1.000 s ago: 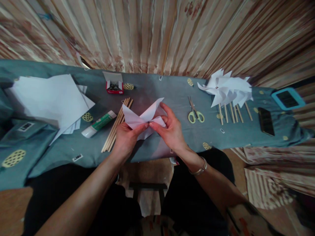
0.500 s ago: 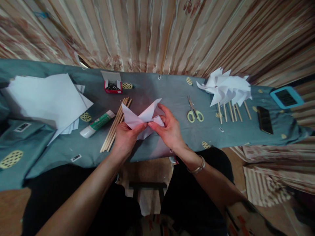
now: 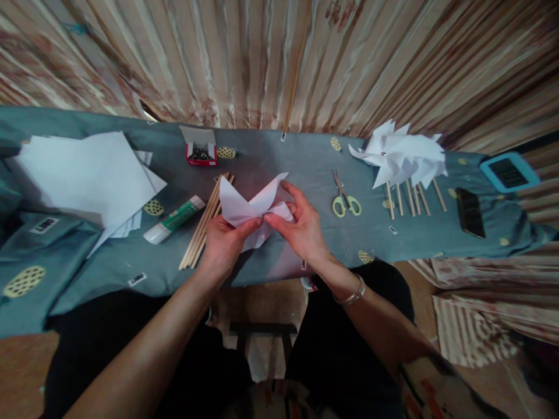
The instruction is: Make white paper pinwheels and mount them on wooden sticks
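Observation:
A white paper pinwheel (image 3: 248, 210) with folded blades is held between my two hands, just above the cloth near the table's front edge. My left hand (image 3: 222, 240) grips its left side, the thumb pressing at the middle. On the other side my right hand (image 3: 304, 228) pinches it, with the thumb at the centre and the fingers behind a raised blade. Both thumb tips almost meet there, hiding the centre. Left of the pinwheel lie several wooden sticks (image 3: 205, 224), partly behind my left hand. A pair of scissors (image 3: 344, 201) with pale green handles rests to the right.
A glue stick (image 3: 174, 220), a stack of white paper (image 3: 87, 174) and an open red box of small dark pieces (image 3: 201, 153) lie left. Finished pinwheels on sticks (image 3: 404, 152), a black phone (image 3: 470, 212) and a blue-framed device (image 3: 509, 173) lie right. A curtain (image 3: 262, 64) hangs behind.
The pinwheel's left blade has curled over a little and looks rounder. Both hands keep their grip and have hardly moved.

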Demonstrator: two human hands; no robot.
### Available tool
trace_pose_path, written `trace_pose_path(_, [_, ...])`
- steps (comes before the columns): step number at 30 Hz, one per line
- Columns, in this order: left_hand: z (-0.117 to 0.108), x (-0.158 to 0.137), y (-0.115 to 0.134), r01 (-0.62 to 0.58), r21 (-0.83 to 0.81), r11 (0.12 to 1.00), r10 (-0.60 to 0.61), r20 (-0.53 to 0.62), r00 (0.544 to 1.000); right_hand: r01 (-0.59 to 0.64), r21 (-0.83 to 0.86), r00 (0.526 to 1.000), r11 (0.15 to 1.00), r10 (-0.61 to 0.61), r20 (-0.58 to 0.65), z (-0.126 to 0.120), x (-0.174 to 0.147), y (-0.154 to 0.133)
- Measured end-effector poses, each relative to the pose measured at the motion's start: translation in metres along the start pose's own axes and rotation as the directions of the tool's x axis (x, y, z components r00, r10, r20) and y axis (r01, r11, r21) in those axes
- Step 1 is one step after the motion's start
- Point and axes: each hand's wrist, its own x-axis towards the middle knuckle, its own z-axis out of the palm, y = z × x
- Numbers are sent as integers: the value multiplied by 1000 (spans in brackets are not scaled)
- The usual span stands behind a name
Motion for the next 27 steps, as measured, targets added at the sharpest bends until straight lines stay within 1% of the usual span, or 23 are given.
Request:
trace_pose_path(5, [0, -1, -1, 8, 10, 1000, -8, -8, 1000, -14, -12, 1000, 1000, 14, 11, -1, 0, 2])
trace_pose_path(12, [-2, -1, 0, 57, 14, 998, -57, 6, 998, -19, -33, 999, 999, 20, 29, -3, 0, -1])
trace_pose_path(16, [0, 0, 2, 39, 10, 999, -39, 7, 999, -75, 9, 994, 997, 74, 84, -10, 2, -7])
trace_pose_path(19, [1, 0, 4, 38, -1, 999, -38, -24, 999, -124, 43, 987, 991, 118, 112, -15, 5, -8])
trace_pose_path(21, [0, 1, 5, 47, -3, 999, -47, -37, 998, -144, 74, 986, 987, 137, 92, -18, 7, -7])
trace_pose_path(24, [-2, 2, 4, 58, -13, 998, -59, -48, 997, -157, 112, 988, 981, 154, 29, -20, 9, -6])
trace_pose_path(25, [-3, 3, 4, 61, -16, 998, -62, -42, 997, -160, 107, 987, 981, 158, 30, -20, 10, -6])
trace_pose_path(27, [-3, 3, 3, 65, -25, 998, -65, -14, 998, -174, 82, 983, 981, 167, 81, -21, 10, -8])
